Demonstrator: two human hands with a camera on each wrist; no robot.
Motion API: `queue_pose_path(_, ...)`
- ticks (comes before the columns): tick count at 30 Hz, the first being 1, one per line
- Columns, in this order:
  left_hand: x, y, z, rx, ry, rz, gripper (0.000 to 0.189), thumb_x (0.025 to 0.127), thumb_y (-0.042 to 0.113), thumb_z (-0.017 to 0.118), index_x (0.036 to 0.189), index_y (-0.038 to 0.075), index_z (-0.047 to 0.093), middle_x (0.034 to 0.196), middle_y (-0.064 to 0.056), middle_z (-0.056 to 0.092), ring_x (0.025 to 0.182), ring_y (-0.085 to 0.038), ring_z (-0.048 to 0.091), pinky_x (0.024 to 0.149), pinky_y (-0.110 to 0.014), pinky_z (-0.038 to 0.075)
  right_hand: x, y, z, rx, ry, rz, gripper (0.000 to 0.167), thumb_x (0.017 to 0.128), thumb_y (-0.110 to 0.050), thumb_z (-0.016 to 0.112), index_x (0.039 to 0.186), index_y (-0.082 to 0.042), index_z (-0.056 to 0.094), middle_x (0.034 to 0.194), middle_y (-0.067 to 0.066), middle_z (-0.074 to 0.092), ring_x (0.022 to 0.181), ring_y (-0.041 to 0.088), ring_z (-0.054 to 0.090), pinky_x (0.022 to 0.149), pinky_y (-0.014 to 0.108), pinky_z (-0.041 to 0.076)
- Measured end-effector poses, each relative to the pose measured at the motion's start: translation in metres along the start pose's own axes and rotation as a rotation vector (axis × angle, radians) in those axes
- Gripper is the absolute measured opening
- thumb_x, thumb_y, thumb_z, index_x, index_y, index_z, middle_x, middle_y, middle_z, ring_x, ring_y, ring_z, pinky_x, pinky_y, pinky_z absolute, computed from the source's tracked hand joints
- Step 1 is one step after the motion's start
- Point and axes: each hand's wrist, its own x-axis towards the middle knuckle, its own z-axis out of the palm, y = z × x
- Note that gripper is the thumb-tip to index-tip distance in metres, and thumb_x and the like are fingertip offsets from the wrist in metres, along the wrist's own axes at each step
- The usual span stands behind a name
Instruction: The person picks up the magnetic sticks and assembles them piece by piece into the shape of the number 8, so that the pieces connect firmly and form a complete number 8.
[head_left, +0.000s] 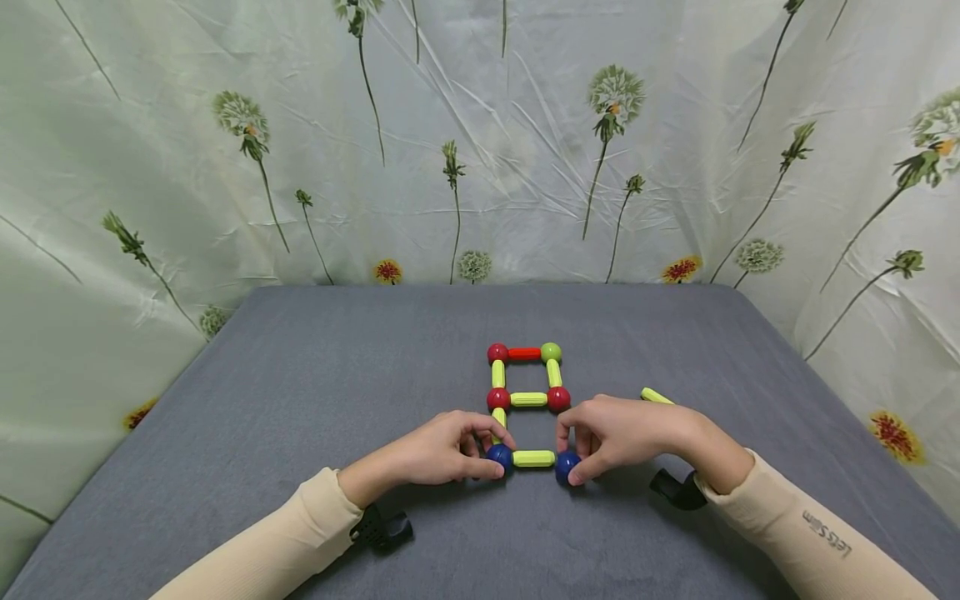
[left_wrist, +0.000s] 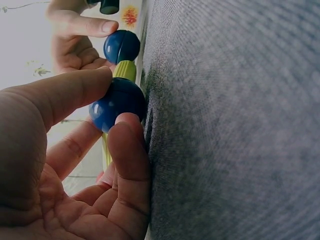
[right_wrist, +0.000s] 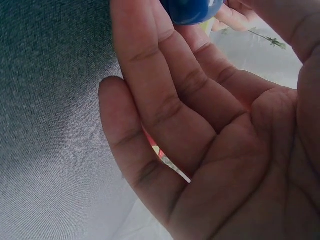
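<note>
My left hand holds a dark blue ball between thumb and fingers at the near left corner of a ball-and-rod frame. A second blue ball is pinched by my right hand at the near right. Between the two lies a yellow-green rod; in the left wrist view its ends appear to meet both balls. Another yellow-green rod, partly behind the left fingers, runs back to a red ball. In the right wrist view, the blue ball is mostly cut off at the top.
The farther square has a red ball, a red rod, a green ball, another red ball and yellow-green rods. A loose yellow-green rod lies behind my right wrist. Grey cloth covers the table; a flowered curtain hangs behind.
</note>
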Motion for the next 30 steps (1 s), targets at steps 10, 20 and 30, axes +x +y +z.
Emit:
queue_pose_path(10, 0.0001, 0.0004, 0.0006, -0.002, 0.002, -0.015, 0.026, 0.083, 0.030, 0.071, 0.108, 0.030, 0.064, 0.087, 0.002, 0.062, 0.055, -0.011, 0.055, 0.049, -0.031, 0.050, 0.0019, 0.0028, -0.0027, -0.010, 0.016, 0.001, 0.028, 0.077, -0.040, 0.075, 0.094, -0.026, 0.059, 0.075, -0.008, 0.065, 0.067, 0.008, 0.060, 0.061, 0.023, 0.047)
queue_pose_path(20, 0.0005, 0.0003, 0.0000, -0.004, 0.000, -0.022, 0.025, 0.084, 0.031, 0.070, 0.108, 0.031, 0.064, 0.087, 0.002, 0.062, 0.055, -0.011, 0.054, 0.048, -0.030, 0.049, 0.0046, 0.0070, -0.0047, -0.027, 0.035, 0.001, 0.028, 0.077, -0.041, 0.074, 0.095, -0.026, 0.059, 0.075, -0.008, 0.065, 0.067, 0.007, 0.059, 0.061, 0.023, 0.046)
queue_pose_path(30, 0.0007, -0.0005, 0.0000, -0.003, -0.002, -0.017, 0.026, 0.084, 0.032, 0.070, 0.109, 0.029, 0.064, 0.088, 0.002, 0.062, 0.055, -0.011, 0.055, 0.049, -0.030, 0.049, 0.0054, 0.0099, -0.0046, -0.031, 0.038, -0.002, 0.028, 0.077, -0.041, 0.074, 0.096, -0.027, 0.059, 0.076, -0.008, 0.065, 0.068, 0.007, 0.059, 0.062, 0.023, 0.048)
